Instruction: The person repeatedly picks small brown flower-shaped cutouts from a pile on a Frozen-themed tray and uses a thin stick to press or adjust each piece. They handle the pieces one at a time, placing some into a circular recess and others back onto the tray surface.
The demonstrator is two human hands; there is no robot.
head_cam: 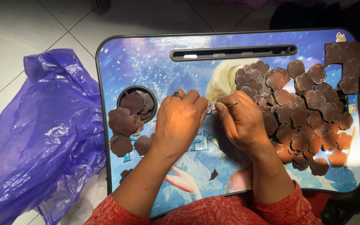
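Mid-piece: left hand point(181, 121) pinches a brown flower cutout point(208, 106) over the lap bench point(146, 62); right hand point(242, 123) grips a thin stick point(226, 106) touching it. Next calls for steady, fine pressure at that edge.

Blue picture-printed lap tray point(146, 58) with brown flower cutouts point(305, 112).
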